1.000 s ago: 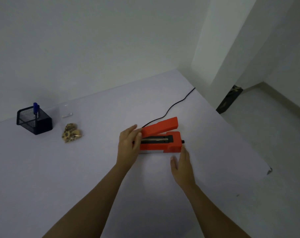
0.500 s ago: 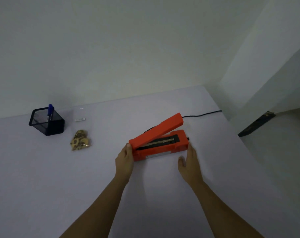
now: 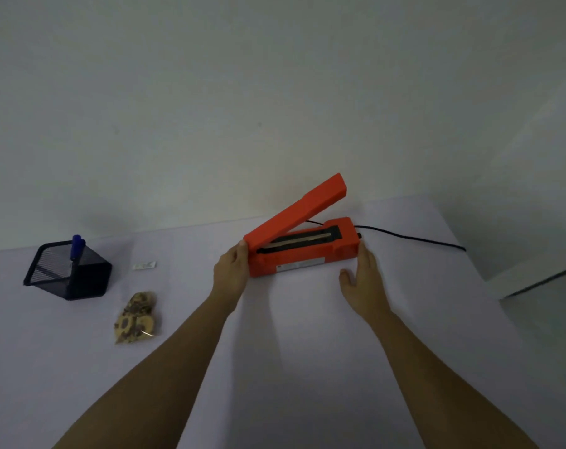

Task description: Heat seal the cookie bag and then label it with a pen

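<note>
1. The left hand [image 3: 231, 270] is set against the left end of the sealer [image 3: 307, 254], back upward; how its fingers lie cannot be made out.
2. The right hand [image 3: 364, 283] is held flat, its straight fingertips [image 3: 362, 251] touching the sealer's right end, thumb spread apart.
3. The left forearm [image 3: 165, 367] and right forearm [image 3: 437, 377] are stretched toward the sealer.

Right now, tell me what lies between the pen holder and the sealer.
In the head view, a small white strip lies on the table between the pen holder and the sealer, nearer the holder.
</note>
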Motion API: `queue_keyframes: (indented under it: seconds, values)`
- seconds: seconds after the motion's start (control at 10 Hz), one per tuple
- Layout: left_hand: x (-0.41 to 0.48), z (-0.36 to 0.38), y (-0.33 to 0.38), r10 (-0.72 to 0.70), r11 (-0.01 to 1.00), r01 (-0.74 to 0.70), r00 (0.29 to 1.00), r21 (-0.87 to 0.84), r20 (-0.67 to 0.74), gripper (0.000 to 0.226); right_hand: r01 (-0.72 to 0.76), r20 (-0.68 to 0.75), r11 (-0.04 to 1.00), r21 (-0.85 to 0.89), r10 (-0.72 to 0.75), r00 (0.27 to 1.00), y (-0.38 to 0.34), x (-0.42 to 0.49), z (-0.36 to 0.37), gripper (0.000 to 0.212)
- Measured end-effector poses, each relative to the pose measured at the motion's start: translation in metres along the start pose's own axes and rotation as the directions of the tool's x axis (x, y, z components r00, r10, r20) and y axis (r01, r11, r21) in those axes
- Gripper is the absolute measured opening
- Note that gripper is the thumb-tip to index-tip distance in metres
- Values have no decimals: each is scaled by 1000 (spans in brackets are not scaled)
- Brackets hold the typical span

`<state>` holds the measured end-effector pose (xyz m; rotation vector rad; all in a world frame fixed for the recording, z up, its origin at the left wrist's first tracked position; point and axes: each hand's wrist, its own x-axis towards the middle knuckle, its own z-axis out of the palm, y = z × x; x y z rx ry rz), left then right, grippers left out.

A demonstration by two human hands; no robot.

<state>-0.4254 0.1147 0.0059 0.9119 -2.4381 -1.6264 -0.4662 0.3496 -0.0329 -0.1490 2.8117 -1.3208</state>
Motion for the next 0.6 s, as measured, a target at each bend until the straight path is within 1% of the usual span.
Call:
queue_keyframes:
  seconds: [0.2,0.5,0.6]
  values:
    - [37,14,18,7,1000,-6,1000,10,-11,49,-9,-3,1000,2,9,1000,6,37,5,75]
    - [44,17,28,33,999,-33,999,20,-32,51,0,22,1000,-29,1,1000,9,53,5,77]
    - [27,8,30,8,1000,-7,999,23,-47,42,-88,8,996,-32,89,996,5,38,8,72]
